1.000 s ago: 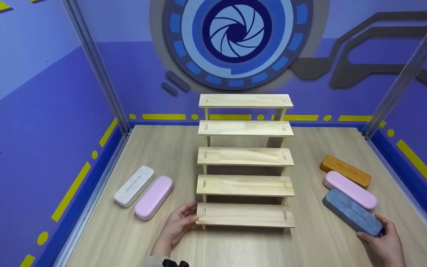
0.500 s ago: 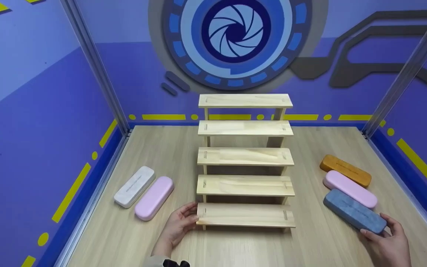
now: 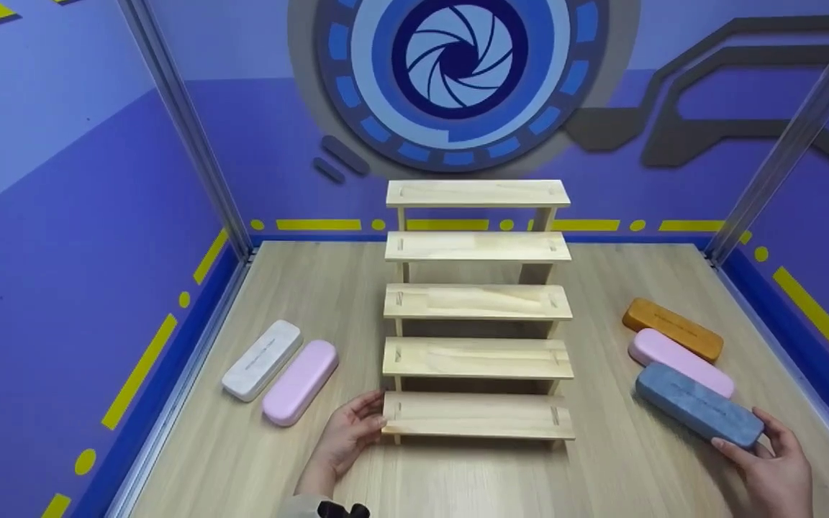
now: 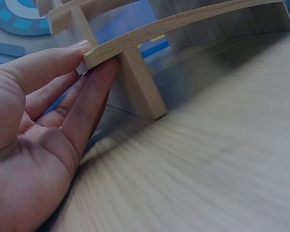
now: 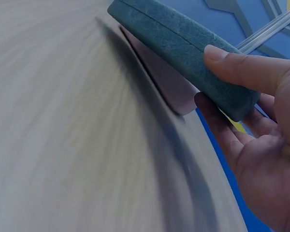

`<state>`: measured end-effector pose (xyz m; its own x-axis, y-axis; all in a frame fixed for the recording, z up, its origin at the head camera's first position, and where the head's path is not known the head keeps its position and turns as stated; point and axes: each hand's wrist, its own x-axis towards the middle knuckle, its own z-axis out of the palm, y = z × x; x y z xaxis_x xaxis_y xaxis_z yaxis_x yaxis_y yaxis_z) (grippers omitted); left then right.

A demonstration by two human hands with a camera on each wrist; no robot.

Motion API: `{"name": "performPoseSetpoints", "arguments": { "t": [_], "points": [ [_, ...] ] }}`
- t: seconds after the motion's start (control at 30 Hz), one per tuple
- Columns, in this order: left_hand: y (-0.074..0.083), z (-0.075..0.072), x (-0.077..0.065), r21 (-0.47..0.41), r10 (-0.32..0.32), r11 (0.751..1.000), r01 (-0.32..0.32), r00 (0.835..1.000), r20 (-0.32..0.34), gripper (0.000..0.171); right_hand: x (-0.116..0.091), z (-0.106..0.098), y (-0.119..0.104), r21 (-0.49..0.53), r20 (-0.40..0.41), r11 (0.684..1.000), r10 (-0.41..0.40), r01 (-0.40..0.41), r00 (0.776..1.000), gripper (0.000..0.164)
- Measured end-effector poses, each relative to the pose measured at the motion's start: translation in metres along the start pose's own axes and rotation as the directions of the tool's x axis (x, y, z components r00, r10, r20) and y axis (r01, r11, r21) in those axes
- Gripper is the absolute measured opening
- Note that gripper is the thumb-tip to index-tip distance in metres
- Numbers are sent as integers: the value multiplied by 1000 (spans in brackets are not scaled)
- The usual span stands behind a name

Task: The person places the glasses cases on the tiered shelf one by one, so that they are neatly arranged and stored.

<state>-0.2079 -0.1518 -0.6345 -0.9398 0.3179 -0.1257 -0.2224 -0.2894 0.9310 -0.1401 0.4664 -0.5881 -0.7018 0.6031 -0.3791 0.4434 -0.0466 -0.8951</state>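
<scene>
A five-step wooden display rack (image 3: 479, 360) stands mid-table. My left hand (image 3: 348, 439) pinches the left end of its lowest shelf; in the left wrist view the thumb lies on the shelf end and the fingers go under the board (image 4: 150, 36). At the right, my right hand (image 3: 778, 460) grips the near end of a blue-grey glasses case (image 3: 699, 403). The right wrist view has this case (image 5: 183, 53) raised off the table, its shadow below. Behind it lie a pink glasses case (image 3: 681, 357) and an orange-brown glasses case (image 3: 673, 329), side by side.
On the left side of the table (image 3: 198, 460) lie a white glasses case (image 3: 262, 361) and another pink glasses case (image 3: 301, 383). Purple-blue panels with metal corner posts (image 3: 191, 137) wall in the table at the back and both sides.
The right hand has lifted the blue-grey glasses case off the table and shifted it slightly right, apart from the pink one. The left hand keeps its hold on the rack.
</scene>
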Motion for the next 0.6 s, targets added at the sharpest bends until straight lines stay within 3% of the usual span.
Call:
{"name": "performPoseSetpoints", "arguments": {
  "t": [0.23,0.4,0.6],
  "points": [
    [0,1,3,12,-24,1000,25,999,-30,69,-10,-3,-22,15,1,999,-45,45,999,110],
    [0,1,2,9,-38,999,38,999,-34,66,-17,-2,-36,115,-2,987,-112,111,994,99],
    [0,0,2,8,-43,999,44,998,-35,65,-22,1,-50,195,38,946,-270,257,962,88]
  ]
}}
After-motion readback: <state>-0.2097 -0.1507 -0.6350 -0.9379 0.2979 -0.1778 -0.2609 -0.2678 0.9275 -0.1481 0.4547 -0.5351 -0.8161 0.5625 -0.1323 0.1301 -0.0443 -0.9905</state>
